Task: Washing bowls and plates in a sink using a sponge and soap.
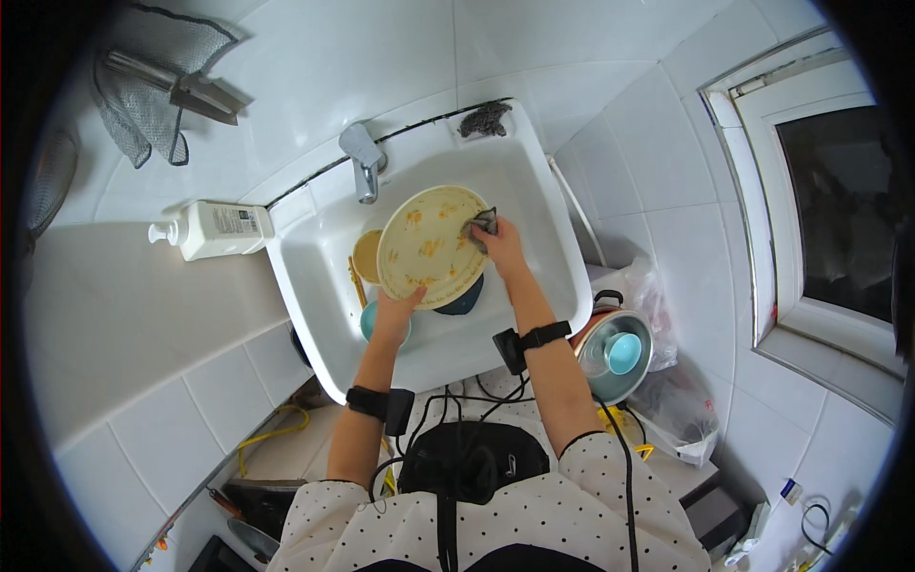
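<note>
Over a white sink (pixel 540 186), my left hand (pixel 398 311) grips the near edge of a large cream plate (pixel 429 247) with an orange floral pattern. My right hand (pixel 504 247) pinches a crumpled grey cloth (pixel 481 227) against the plate's right side. Left of the plate and partly behind it are a yellowish bowl (pixel 366 256) and chopsticks (pixel 357 283). A turquoise bowl (pixel 369 320) shows behind my left hand. A dark blue object (pixel 463 300) lies partly hidden below the plate. The chrome faucet (pixel 366 164) stands just beyond the plate.
A white pump bottle (pixel 225 229) lies left of the sink. A dark scouring pad (pixel 485 120) rests on the sink's back right corner. To the right, a metal pot (pixel 640 382) holds a light blue bowl (pixel 622 353), near plastic bags (pixel 679 415). Black cables (pixel 493 400) hang before my body.
</note>
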`<state>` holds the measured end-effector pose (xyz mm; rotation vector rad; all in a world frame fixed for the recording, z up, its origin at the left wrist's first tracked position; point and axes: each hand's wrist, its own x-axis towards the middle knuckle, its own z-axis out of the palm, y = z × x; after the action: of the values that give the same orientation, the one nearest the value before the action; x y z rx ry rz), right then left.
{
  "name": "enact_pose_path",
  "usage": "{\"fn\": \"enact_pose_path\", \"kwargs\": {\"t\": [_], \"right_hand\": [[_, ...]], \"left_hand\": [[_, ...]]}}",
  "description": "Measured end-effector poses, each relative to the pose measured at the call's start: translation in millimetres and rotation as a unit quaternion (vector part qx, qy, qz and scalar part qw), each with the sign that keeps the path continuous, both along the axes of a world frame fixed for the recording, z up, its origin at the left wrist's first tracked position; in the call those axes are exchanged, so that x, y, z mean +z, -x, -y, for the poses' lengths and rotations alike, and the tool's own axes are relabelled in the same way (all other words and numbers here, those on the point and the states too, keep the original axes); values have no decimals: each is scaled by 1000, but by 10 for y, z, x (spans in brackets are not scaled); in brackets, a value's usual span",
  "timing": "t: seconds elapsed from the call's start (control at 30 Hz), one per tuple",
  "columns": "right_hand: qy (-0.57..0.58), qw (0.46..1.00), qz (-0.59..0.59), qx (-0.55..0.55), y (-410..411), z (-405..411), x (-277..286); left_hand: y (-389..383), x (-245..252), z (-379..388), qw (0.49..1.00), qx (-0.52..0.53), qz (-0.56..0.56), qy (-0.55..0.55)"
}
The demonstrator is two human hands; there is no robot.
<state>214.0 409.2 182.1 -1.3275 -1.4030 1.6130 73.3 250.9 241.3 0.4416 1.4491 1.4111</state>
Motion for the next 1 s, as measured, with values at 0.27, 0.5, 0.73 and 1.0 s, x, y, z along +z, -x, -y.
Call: {"fn": "enact_pose_path", "kwargs": {"t": [0.27,0.5,0.73,1.0], "right_hand": [[-331,928,143,95,95,-139,269],[-457,858,47,227,484,-53,448],[-209,947,174,169,105,24,-53],[-120,981,117,97,104,-177,155]], "left_hand": [[190,16,-65,933,-130,-309,130],[252,-82,-83,930,-97,-332,126],[419,175,-198,940,-140,-290,112],[235,148,-138,997,-43,-40,51]]}}
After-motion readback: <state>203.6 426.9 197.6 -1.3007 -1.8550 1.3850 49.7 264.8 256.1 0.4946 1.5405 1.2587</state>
